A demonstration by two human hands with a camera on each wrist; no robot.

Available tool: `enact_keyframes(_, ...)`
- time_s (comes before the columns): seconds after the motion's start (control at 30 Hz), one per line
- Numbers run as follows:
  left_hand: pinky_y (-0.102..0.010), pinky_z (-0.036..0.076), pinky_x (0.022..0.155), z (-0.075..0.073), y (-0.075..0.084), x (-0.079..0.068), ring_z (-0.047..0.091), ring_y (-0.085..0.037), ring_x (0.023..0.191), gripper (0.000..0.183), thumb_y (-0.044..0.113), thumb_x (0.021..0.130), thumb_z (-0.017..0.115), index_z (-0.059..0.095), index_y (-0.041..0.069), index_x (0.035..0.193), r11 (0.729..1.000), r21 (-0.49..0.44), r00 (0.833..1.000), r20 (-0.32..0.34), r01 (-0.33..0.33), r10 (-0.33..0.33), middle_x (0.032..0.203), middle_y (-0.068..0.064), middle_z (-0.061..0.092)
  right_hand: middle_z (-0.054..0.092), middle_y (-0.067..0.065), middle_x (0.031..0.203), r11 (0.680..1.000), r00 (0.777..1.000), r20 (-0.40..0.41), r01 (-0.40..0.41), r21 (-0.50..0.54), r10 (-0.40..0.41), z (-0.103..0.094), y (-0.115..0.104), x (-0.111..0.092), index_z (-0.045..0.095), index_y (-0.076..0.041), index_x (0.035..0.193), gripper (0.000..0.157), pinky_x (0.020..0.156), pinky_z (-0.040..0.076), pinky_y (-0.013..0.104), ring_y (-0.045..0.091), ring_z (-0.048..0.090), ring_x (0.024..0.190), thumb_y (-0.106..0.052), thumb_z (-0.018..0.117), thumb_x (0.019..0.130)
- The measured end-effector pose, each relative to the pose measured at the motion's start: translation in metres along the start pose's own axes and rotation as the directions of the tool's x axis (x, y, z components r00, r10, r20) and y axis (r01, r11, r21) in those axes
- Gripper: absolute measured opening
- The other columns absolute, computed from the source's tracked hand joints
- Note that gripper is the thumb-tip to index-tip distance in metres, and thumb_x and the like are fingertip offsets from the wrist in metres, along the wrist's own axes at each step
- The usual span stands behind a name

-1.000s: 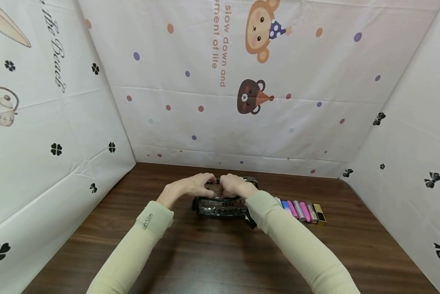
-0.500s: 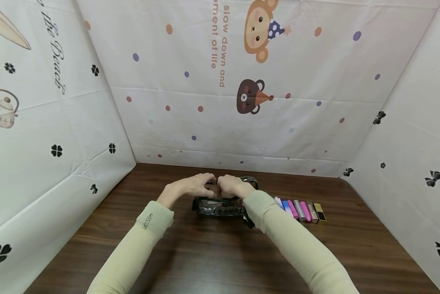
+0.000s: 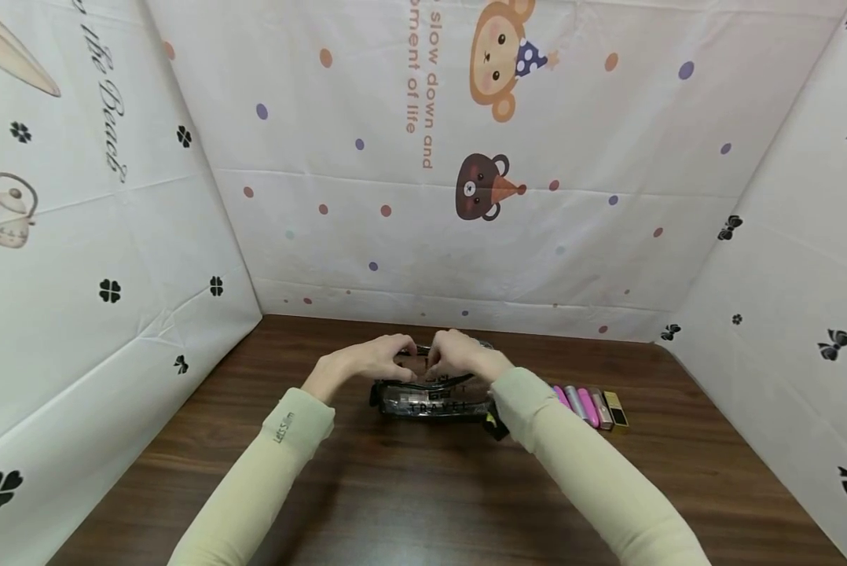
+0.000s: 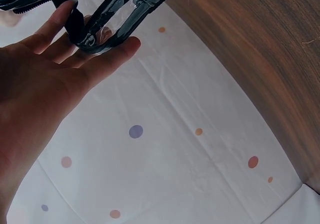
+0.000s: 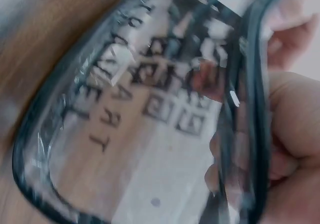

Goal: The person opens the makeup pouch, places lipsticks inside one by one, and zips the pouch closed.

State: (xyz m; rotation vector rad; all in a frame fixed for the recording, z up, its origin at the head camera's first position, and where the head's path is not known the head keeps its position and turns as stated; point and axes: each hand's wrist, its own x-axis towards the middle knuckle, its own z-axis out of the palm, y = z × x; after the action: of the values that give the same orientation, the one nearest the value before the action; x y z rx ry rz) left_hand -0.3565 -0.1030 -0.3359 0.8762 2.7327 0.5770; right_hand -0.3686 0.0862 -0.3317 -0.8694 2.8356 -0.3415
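A see-through travel pouch [image 3: 434,401] with black trim and black lettering lies on the brown table. At its left end my left hand [image 3: 374,358] holds the top edge; in the left wrist view, its spread fingers [image 4: 107,58] and thumb go around the black rim. My right hand [image 3: 459,354] grips the opening edge further right. From the right wrist, the pouch's clear side [image 5: 135,129] fills most of the view, and curled fingertips [image 5: 212,176] show through the plastic beside the black zipper edge [image 5: 257,134]. What is inside the pouch cannot be made out.
Several slim tubes, like lipsticks [image 3: 588,407], in pink, silver and gold-black, lie in a row right of the pouch, partly behind my right sleeve [image 3: 537,409]. A patterned white sheet [image 3: 367,236] closes off the table's [image 3: 395,487] back and sides.
My right hand and sleeve have shifted slightly right, drawing the pouch's edge along and covering more of the tubes. The left hand keeps its place.
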Motion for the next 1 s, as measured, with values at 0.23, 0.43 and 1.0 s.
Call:
enact_keyframes(0.23,-0.037,0.042,0.087,0.002,-0.001,-0.002,0.049,-0.023,0.110,0.052,0.042,0.082,0.059,0.046,0.012,0.124,1.000,0.009,1.000,0.003,0.000,0.000,0.125,-0.002,0.047,0.058,-0.003,0.058,0.991,0.938,-0.345,0.078,0.107,-0.037,-0.017,0.042,-0.038,0.067,-0.010,0.071,0.023,0.049,0.038,0.025,0.010,0.046,0.047,-0.026,0.060,0.086)
enact_keyframes(0.43,-0.038,0.041,0.087,0.001,-0.002,-0.004,0.048,-0.023,0.110,0.052,0.041,0.083,0.059,0.046,0.012,0.124,1.000,0.000,1.000,0.006,-0.009,0.009,0.126,-0.003,0.046,0.057,-0.001,0.062,0.984,0.895,-0.410,-0.148,0.098,0.175,-0.012,0.088,-0.064,0.063,-0.010,0.076,0.021,0.046,0.036,0.027,0.012,0.047,0.050,-0.027,0.057,0.087)
enact_keyframes(1.0,-0.036,0.041,0.087,0.002,0.001,-0.005,0.047,-0.016,0.106,0.055,0.043,0.082,0.059,0.045,0.012,0.125,1.000,0.005,1.000,-0.001,-0.013,0.013,0.127,0.000,0.044,0.064,0.009,0.086,0.876,0.874,-0.115,-0.479,-0.051,0.472,0.031,0.133,-0.089,0.062,-0.005,0.093,0.039,0.052,0.043,0.037,0.019,0.055,0.066,-0.030,0.077,0.068)
